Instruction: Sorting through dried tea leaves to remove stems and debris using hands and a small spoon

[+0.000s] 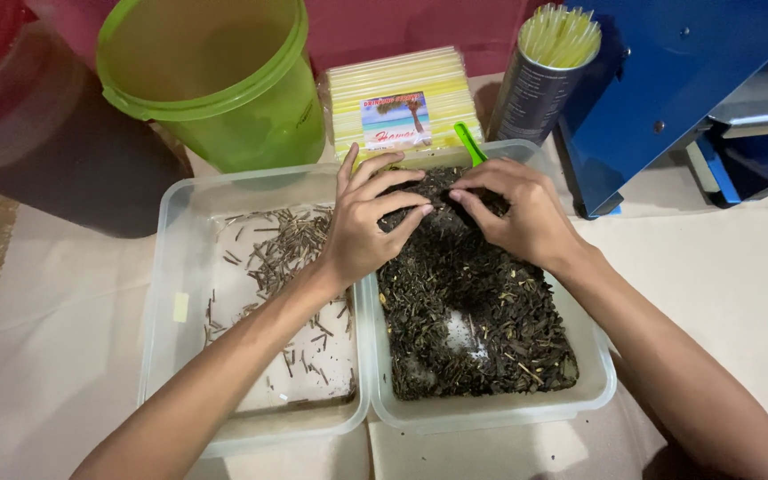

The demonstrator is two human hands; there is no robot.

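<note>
Reaching in from six o'clock, your forearms cross the near rims of two clear plastic tubs that sit side by side and touch along their long walls. Your left hand (368, 222) lies over the seam between them, fingers spread and curled down onto the dark leaf mix (473, 311) at the far end of the right tub (491, 411). Your right hand (517, 213) sits at about three o'clock from the left, just beside it, fingers bent and pinching into the same heap; the fingertips of both hands nearly meet. Whether either hand has closed on any of the mix you cannot tell, since the fingers bury their own tips. The mix fills most of the right tub, with a pale bare patch of floor showing toward six o'clock. In the left tub (171, 267) lie scattered thin stems (282, 249), thickest at its far end near your left wrist. Beyond your hands, at twelve o'clock, a green scoop handle (468, 142) sticks up from the right tub's far rim. Behind it lies a flat pack of yellow straws (402, 84). At eleven o'clock stands a green bucket (215, 80); at one o'clock, a dark can (544, 71) full of straws, with a blue machine (668, 80) at two o'clock.
</note>
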